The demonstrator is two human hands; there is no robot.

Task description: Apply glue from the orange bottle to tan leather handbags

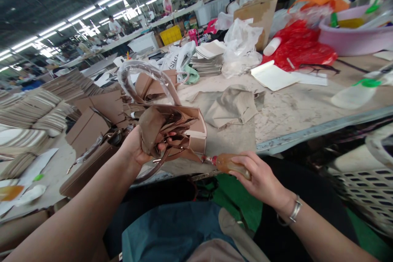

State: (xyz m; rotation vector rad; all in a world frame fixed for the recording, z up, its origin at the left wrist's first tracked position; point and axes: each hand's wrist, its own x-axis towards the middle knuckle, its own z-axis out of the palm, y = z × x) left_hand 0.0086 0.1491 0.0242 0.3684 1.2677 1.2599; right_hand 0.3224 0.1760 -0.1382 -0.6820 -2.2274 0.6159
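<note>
A tan handbag [198,127] sits at the table's front edge, its top open and its inner layers showing. One handle, in clear wrapping, arches up behind it; the other hangs down in front. My left hand [143,147] reaches in from the left, its fingers wrapped round a brown, soft piece [150,129] at the bag's mouth, probably the lining. In my right hand [258,176] is a squeeze bottle [229,163] of amber liquid, perhaps glue. Its red-based nozzle points left at the bag's lower right corner; whether the tip touches is too blurred to tell.
Stacked tan pieces [27,110] and another brown bag [92,168] lie left. Crumpled beige cloth [230,106] is behind the handbag. Rightward are a paper pad [273,75], red plastic bag [297,45], glasses [319,68] and purple basin [356,35]. A white basket [365,184] stands below.
</note>
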